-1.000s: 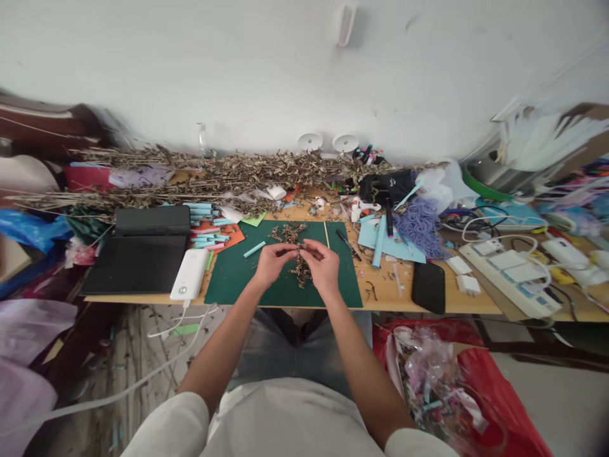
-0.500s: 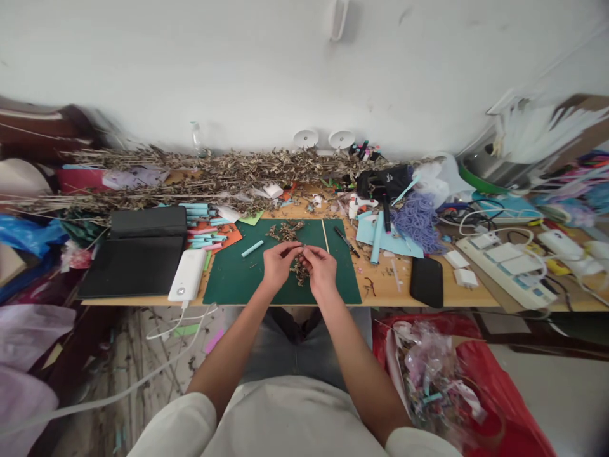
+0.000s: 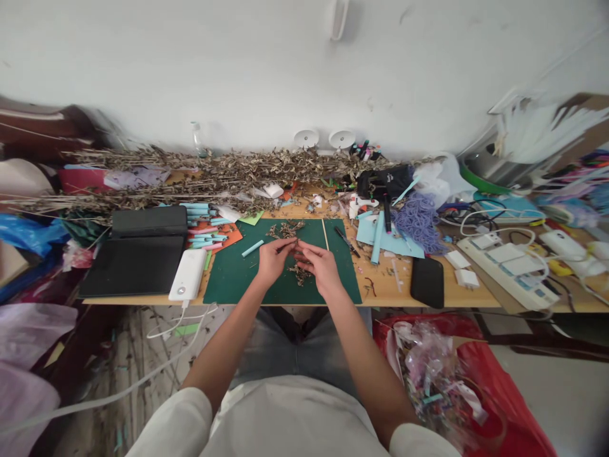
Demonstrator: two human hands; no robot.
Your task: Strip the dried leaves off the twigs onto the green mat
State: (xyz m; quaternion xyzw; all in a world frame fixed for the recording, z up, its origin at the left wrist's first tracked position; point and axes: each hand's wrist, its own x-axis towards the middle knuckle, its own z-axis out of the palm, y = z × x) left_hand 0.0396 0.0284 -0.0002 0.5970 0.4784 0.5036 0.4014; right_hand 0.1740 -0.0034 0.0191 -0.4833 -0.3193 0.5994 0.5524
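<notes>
Over the green cutting mat (image 3: 233, 279), my left hand (image 3: 275, 259) and my right hand (image 3: 321, 265) meet at the fingertips. Both are closed in a pinch on a small brown bit that looks like dried plant. Just beyond my hands lies a heap of dried leaves (image 3: 288, 228), and more dried leaves (image 3: 299, 275) rest on the mat between my wrists. A rolled light-blue paper tube (image 3: 252, 248) lies left of my left hand. To the right of my right hand are a thin pale stick (image 3: 325, 234) and a black pen (image 3: 346, 241).
Dried plant stalks (image 3: 266, 166) spread along the back. On the left are a black tablet case (image 3: 136, 263), a white power bank (image 3: 188, 275) and several paper rolls (image 3: 202, 238). At right lie purple yarn (image 3: 419, 222), a black phone (image 3: 427, 281) and a power strip (image 3: 509, 270).
My fingertips have shifted slightly left and the pinched bit has moved with them. My right fingers are more stretched out than before. The leaves on the mat look much the same.
</notes>
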